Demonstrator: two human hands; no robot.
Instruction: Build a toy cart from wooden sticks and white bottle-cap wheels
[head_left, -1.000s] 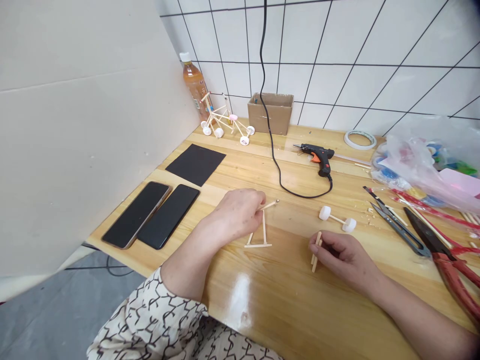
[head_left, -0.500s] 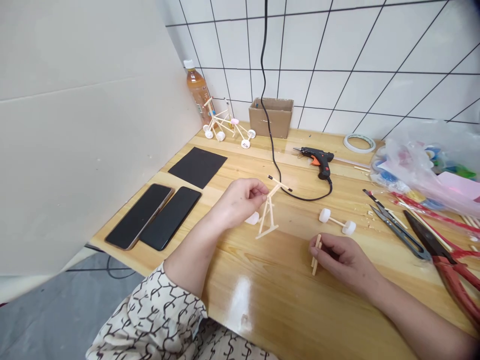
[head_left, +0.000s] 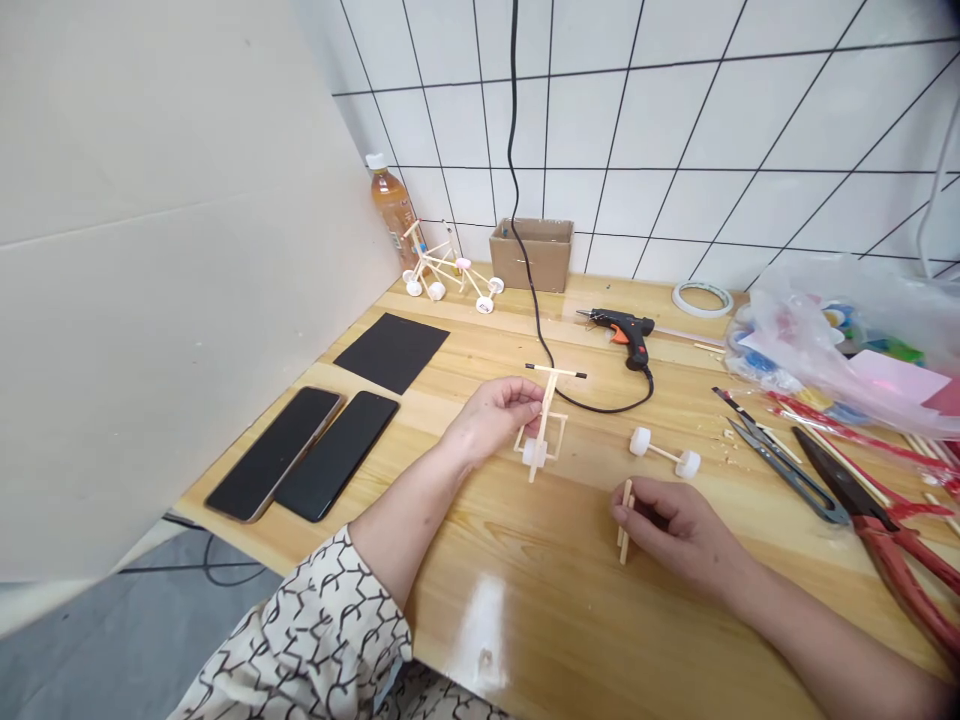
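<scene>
My left hand (head_left: 499,415) is closed on a small wooden stick frame (head_left: 550,400), which has a crossbar with black tips at its top. A white disc (head_left: 534,453) shows behind the frame's lower part. Pinched between the thumb and fingers of my right hand (head_left: 667,520) are short wooden sticks (head_left: 625,530), held upright over the table. Beyond that hand, two white wheels joined by a stick (head_left: 664,452) lie on the wood.
A glue gun (head_left: 626,332) with a black cable lies behind the hands. Scissors (head_left: 847,490), snips (head_left: 795,470) and a plastic bag (head_left: 825,320) are right; two phones (head_left: 337,455) and black sheet (head_left: 394,352) left. Finished stick models (head_left: 450,265), bottle (head_left: 391,205) and box (head_left: 531,255) stand behind.
My left hand has turned the stick frame, so its crossbar now lies nearly level and its long stick faces me. The right hand still holds the sticks. The camera view has shifted slightly.
</scene>
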